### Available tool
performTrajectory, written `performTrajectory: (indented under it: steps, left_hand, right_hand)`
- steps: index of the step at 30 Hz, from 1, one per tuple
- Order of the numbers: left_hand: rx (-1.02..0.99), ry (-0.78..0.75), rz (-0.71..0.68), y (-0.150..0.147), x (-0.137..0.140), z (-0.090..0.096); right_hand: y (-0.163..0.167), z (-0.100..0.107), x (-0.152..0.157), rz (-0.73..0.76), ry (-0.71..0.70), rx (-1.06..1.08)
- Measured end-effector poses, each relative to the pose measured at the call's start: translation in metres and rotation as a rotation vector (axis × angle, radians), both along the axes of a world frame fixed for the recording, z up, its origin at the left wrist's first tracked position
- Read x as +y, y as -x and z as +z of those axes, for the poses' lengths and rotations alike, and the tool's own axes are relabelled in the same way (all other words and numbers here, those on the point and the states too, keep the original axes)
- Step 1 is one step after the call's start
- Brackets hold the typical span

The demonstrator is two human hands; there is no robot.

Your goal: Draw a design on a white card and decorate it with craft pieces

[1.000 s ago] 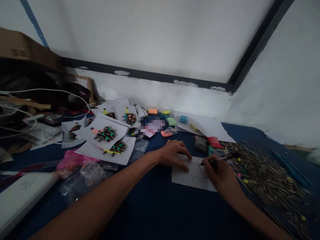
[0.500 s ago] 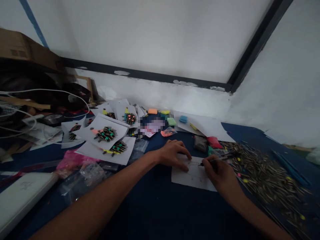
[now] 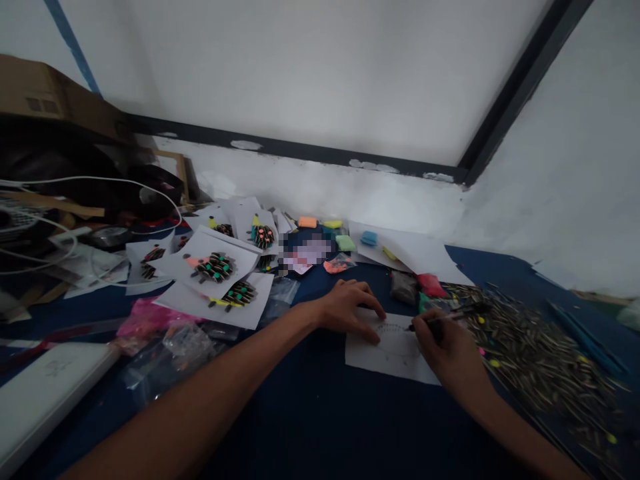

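A white sheet of paper lies on the dark blue cloth. Small dark pen marks form a row near its upper middle, with fainter marks lower down. My left hand rests on the sheet's upper left part, fingers spread and bent, with nothing in it. In my right hand a dark pen is pinched, its tip at the paper by the right end of the row of marks. The palm side of my right hand is hidden.
Sunflower seeds spread across the right side. At left lie paper cards with seed hedgehogs, plastic bags and a white box. Coloured clay packets and a grey packet sit at the back, before the wall.
My right hand and the pen have shifted slightly right along the row of marks. My left hand stays in place on the paper. The whole view has shifted a little.
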State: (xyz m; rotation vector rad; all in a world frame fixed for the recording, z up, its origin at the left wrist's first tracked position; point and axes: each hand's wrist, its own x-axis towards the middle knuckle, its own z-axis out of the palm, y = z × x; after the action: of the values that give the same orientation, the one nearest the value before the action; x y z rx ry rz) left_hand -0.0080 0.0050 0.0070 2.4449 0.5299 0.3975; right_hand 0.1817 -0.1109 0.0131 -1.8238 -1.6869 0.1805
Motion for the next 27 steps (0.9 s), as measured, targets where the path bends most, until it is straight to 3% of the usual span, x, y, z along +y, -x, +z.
performTrajectory:
  steps: [27]
  left_hand:
    - [0.008,0.003,0.003,0.0000,-0.0009,0.0015]
  right_hand:
    - [0.0012,-0.0013,-0.0006,0.016,0.031,-0.016]
